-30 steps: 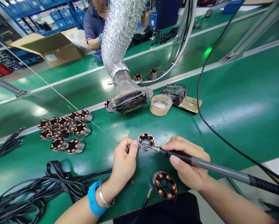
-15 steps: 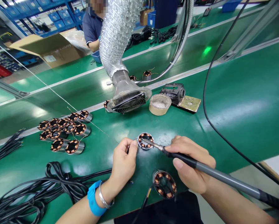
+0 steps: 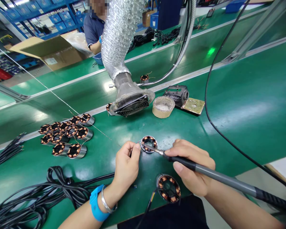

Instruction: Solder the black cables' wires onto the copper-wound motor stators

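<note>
My right hand (image 3: 193, 165) is closed round the dark handle of a soldering iron (image 3: 181, 161), whose metal tip reaches the left side of a motor stator (image 3: 153, 140) with copper windings. Pinched at that stator's left edge, my left hand (image 3: 127, 162) has thumb and forefinger together; what lies between them is too small and hidden to name. A blue strap and a metal bangle circle the left wrist. Nearer to me lies a second stator (image 3: 160, 183) with a black cable attached, its coloured wires showing.
Several stators (image 3: 76, 150) stand in a group at the left, above coiled black cables (image 3: 61, 181). A fume extractor hood (image 3: 133, 100) hangs at centre. Beside it are a round tub (image 3: 163, 109) and an iron stand (image 3: 177, 95). Another person (image 3: 94, 28) is across the bench.
My right hand and the soldering iron have shifted slightly left, bringing the tip to the stator's left edge. My left hand has stayed almost in place. One stator on the far belt has moved left.
</note>
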Motion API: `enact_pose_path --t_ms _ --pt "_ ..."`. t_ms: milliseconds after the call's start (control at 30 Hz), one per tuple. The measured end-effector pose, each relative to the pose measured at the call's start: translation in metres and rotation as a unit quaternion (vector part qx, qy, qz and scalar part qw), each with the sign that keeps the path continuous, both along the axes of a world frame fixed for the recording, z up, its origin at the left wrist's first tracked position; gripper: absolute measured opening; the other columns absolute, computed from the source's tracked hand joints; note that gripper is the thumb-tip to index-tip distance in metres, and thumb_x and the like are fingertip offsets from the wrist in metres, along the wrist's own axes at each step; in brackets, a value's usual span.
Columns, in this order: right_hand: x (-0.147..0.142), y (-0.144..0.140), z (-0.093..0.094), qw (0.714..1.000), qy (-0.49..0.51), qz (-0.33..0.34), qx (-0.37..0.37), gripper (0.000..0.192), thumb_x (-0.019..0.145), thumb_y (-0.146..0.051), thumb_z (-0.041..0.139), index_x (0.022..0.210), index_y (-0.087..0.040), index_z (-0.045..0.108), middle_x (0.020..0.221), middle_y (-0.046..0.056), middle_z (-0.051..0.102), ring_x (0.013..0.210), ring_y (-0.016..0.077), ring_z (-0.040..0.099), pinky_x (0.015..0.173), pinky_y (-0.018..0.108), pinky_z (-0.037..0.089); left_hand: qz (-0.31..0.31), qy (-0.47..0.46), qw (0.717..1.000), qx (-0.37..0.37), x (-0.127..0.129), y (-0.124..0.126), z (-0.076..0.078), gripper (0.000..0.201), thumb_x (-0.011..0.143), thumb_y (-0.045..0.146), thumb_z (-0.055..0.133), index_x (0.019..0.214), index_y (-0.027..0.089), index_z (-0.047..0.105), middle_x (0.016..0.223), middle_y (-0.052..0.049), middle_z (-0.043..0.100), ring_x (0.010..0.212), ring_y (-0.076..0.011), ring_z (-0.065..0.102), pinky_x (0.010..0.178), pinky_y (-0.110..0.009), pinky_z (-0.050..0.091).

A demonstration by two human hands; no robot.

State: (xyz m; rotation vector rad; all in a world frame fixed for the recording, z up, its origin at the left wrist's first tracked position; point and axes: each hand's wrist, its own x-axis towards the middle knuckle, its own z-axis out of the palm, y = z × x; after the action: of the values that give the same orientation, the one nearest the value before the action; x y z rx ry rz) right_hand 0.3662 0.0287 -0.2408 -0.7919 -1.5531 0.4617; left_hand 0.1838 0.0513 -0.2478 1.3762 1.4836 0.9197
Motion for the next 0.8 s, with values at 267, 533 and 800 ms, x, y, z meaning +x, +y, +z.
enact_pose_path --t_ms 267,533,800 --pt "-0.0006 -0.0002 -0.0018 1.0 -0.025 0.015 0.005 0.027 0.076 -0.013 0.051 0.098 -0.018 0.066 0.065 0.004 0.061 0.052 0.016 0.05 0.049 0.031 0.039 -0.004 -0.005 1.0 -0.004 -0.0006 0.0003 0.0 0.031 0.09 0.04 0.052 0.068 0.018 0.051 0.06 0.005 0.044 0.057 -0.0107 0.038 0.055 -0.021 0.032" --pt "0.0008 0.0 0.0003 0.999 0.012 0.003 0.029 0.032 0.074 -0.011 0.052 0.102 -0.017 0.067 0.07 0.005 0.063 0.055 0.016 0.054 0.049 0.032 0.042 -0.006 0.007 1.0 -0.001 -0.0005 0.0 0.0 0.033 0.091 0.041 0.051 0.067 0.018 0.049 0.059 0.005 0.042 0.057 -0.0106 0.037 0.055 -0.022 0.031" --pt "0.0022 0.0 0.0016 1.0 0.003 -0.007 0.022 0.032 0.075 -0.012 0.053 0.104 -0.019 0.066 0.07 0.004 0.063 0.055 0.0168 0.055 0.049 0.033 0.043 0.0 0.0 1.0 -0.005 -0.0008 0.0003 -0.0012 0.032 0.09 0.041 0.052 0.068 0.018 0.05 0.06 0.004 0.042 0.057 -0.0107 0.037 0.054 -0.021 0.032"
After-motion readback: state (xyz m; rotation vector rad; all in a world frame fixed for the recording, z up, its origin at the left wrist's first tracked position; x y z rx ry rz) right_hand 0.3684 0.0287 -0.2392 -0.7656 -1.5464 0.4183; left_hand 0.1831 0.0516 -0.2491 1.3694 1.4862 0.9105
